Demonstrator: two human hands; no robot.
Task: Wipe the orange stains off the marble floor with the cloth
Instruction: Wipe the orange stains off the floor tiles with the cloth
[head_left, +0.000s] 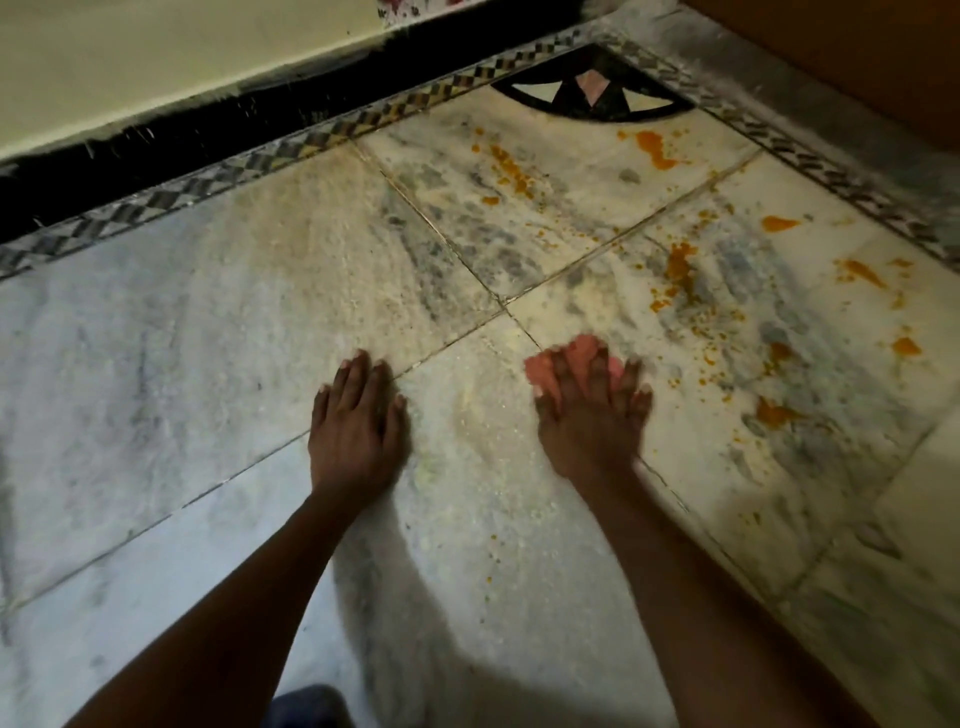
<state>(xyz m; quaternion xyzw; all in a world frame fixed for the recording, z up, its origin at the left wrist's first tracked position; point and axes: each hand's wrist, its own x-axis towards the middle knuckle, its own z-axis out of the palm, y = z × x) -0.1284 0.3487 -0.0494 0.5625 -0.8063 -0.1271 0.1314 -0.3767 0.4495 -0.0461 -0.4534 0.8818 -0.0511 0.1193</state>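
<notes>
Marble floor (156, 364) bears orange stains (680, 270). My left hand (358, 421) lies flat, fingers together; right hand (592, 415) presses cloth (579, 347), fingers spread.

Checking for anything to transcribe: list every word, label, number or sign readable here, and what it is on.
None: no word, number or label can be read. The marble floor, its checkered border, the pink cloth under the right hand, the wall and the corner inlay show only pattern or plain surface.
</notes>
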